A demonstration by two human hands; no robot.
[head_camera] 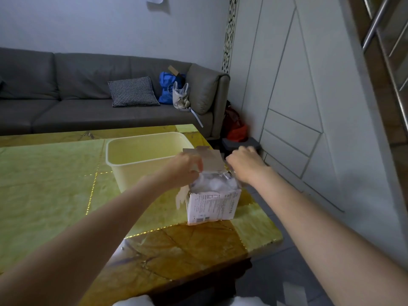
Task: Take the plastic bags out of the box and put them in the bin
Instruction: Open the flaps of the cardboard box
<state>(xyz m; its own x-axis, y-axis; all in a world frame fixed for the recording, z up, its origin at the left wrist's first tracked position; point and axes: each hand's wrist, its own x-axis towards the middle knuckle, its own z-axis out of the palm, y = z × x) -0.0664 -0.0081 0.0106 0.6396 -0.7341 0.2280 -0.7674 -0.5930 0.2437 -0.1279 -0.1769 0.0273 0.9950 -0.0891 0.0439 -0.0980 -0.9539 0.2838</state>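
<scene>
- Head view: a small white cardboard box with printed text on its near side stands on the green and amber marble-patterned table, near the table's right edge.
- Its top flaps are up; the far flap stands upright behind the opening.
- Crumpled clear plastic bags fill the box to the rim; all that show are inside it.
- The left hand reaches over the box's left far corner, fingers curled down at the edge of the bags and the flap; whether it pinches plastic or cardboard I cannot tell.
- The right hand hovers at the box's right far corner, fingers bent loosely and blurred; its grip cannot be told.
- A pale yellow plastic bin stands just left of and behind the box, open side up, with nothing visible in the part of its inside that shows.
- Beyond the table is a grey sofa with a checked cushion, a blue bag and a pale tote on its seat.
- A red bag sits on the floor by the white panelled wall.
</scene>
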